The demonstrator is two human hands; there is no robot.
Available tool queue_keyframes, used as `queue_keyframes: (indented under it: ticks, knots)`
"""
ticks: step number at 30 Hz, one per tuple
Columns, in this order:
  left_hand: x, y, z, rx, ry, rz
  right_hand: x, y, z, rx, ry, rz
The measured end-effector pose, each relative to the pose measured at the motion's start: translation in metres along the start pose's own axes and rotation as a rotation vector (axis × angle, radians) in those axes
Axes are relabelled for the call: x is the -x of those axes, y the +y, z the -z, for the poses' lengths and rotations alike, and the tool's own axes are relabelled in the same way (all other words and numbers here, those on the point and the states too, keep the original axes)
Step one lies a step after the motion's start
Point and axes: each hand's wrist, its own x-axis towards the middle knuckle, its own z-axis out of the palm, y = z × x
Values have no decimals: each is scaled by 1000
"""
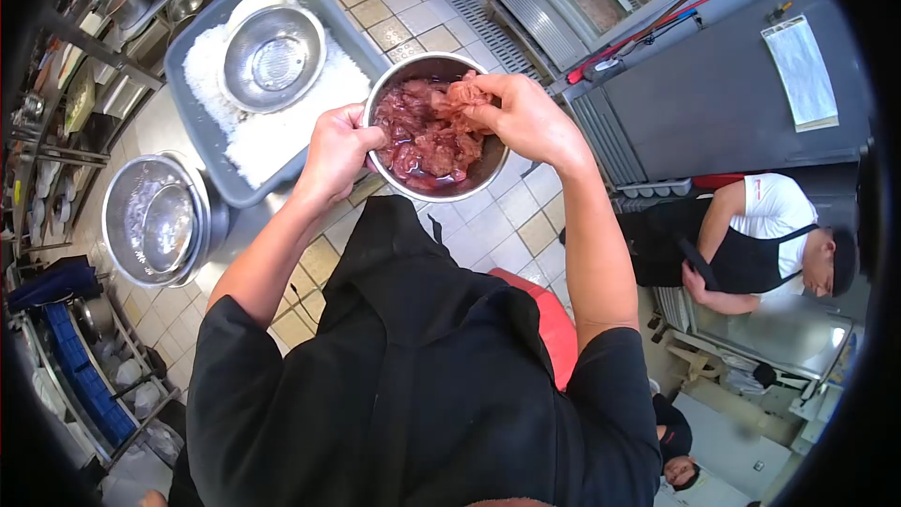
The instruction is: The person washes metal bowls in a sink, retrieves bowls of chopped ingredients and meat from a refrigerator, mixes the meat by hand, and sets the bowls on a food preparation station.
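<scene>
A round metal bowl (488, 172) of wet, dark red sliced meat (422, 131) is held in front of my body. My left hand (340, 152) grips its left rim, thumb over the edge. At the upper right of the bowl, my right hand (521, 113) has its fingers closed on a clump of paler meat (466, 99). The clump sits against the rest of the meat. Some fingertips of my right hand are hidden by the clump. Dark red liquid shows around the slices.
A grey tub (239, 190) of white ice-like grains holds a metal bowl (273, 58). Nested metal bowls (155, 221) stand at left, near crowded shelves (70, 145). A red stool-like object (544, 319) is close to my right side. Two people (751, 235) are at right.
</scene>
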Motion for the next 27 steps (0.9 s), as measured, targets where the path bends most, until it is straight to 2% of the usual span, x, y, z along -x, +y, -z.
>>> queue_keyframes:
  ticks: [2,6,9,13,16,21,27]
  knots:
    - [-19,-7,-21,25,21,5,-3,0,29,11,-3,-61]
    - [-68,-18,-67,32,23,19,-30,56,66,3,21,-112]
    - [-109,-22,-102,13,22,57,-54,110,89,-90,113,-47]
    - [-175,-29,-154,64,-34,69,-74,163,131,-583,266,-68]
    - [-220,-30,-189,63,-46,72,-87,187,152,-646,441,-84]
    - [-286,-21,-238,75,-67,64,-119,258,198,-768,291,-206]
    - [-356,-12,-273,65,-62,66,-170,301,245,-710,199,-147]
